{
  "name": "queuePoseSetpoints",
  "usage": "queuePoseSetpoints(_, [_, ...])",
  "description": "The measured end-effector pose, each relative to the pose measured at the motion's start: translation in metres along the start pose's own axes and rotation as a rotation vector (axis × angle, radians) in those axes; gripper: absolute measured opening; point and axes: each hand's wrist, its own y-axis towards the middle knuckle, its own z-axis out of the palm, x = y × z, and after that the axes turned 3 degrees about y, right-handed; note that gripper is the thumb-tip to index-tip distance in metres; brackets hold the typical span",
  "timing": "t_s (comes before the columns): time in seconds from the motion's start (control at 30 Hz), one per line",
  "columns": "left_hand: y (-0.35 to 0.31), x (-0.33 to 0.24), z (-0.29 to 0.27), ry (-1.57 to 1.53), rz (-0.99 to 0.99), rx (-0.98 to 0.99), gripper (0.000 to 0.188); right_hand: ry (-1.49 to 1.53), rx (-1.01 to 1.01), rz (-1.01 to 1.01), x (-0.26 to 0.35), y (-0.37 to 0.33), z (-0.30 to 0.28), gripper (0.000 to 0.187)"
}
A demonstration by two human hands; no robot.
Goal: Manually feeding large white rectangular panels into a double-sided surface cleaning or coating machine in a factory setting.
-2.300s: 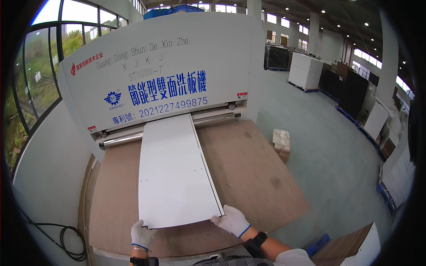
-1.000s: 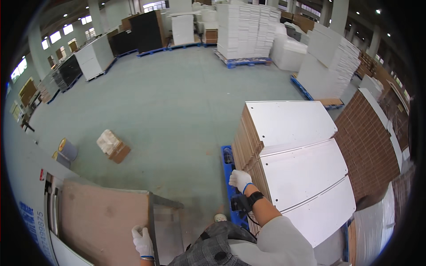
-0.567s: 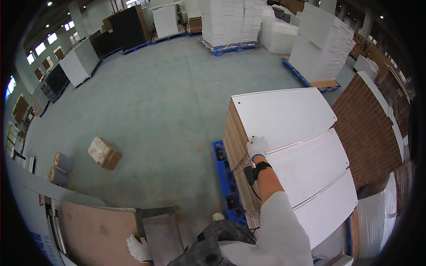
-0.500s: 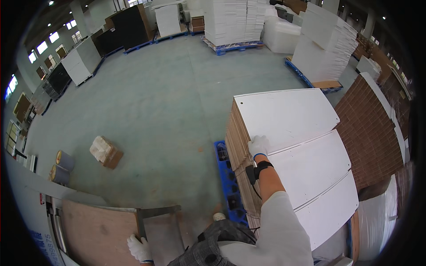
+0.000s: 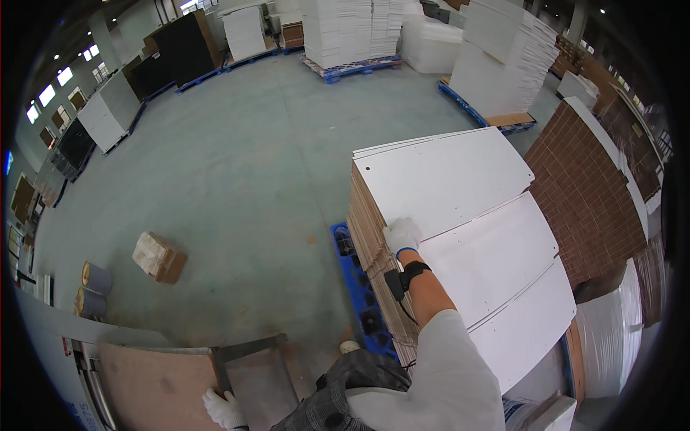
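Right hand at the far stack, left hand at the table corner

Right hand (image 5: pixel 402 235), white-gloved, on the near left corner of the far stack (image 5: pixel 445 176) of white panels; fingertips turned down at the edge, partly hidden, so cannot tell whether they are clamped on a panel; black device (image 5: pixel 395 283) strapped at that wrist.
Far stack sits toward the far edge of a blue pallet (image 5: pixel 353 280); its upper panels slightly fanned along the far side; middle stack (image 5: pixel 492 251) and near stack (image 5: pixel 528 330) follow toward the near edge; pallet shows along its left edge.
Left hand (image 5: pixel 224 409), also gloved, at the right edge of a brown-topped table (image 5: pixel 158 384); fingers parted, loosely bent, nothing seen within them; whether they press the edge, cannot tell.
Beyond the table, on the floor (image 5: pixel 237 179): small carton (image 5: pixel 171 267) with pale wrapped bundle (image 5: pixel 149 253); two rolls (image 5: pixel 93 289) nearby.
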Motion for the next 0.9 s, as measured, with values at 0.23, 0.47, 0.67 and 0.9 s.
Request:
queuePoseSetpoints(0.23, [0.003, -0.026, -0.015, 0.103, -0.004, 0.012, 0.043, 0.095, 0.144, -0.175, -0.018, -0.078, 0.006, 0.038])
queuePoseSetpoints(0.47, [0.03, -0.091, -0.013, -0.063, 0.297, -0.148, 0.047, 0.562, -0.41, 0.532, -0.078, -0.077, 0.009, 0.048])
queuePoseSetpoints(0.67, [0.025, -0.157, -0.031, -0.226, 0.811, -0.206, 0.056, 2.207, 0.132, 0.456, -0.134, -0.038, 0.06, 0.045])
queuePoseSetpoints(0.9, [-0.001, -0.222, -0.06, -0.341, 1.129, -0.132, 0.055, 2.117, 0.179, 0.494, -0.132, -0.065, 0.074, 0.041])
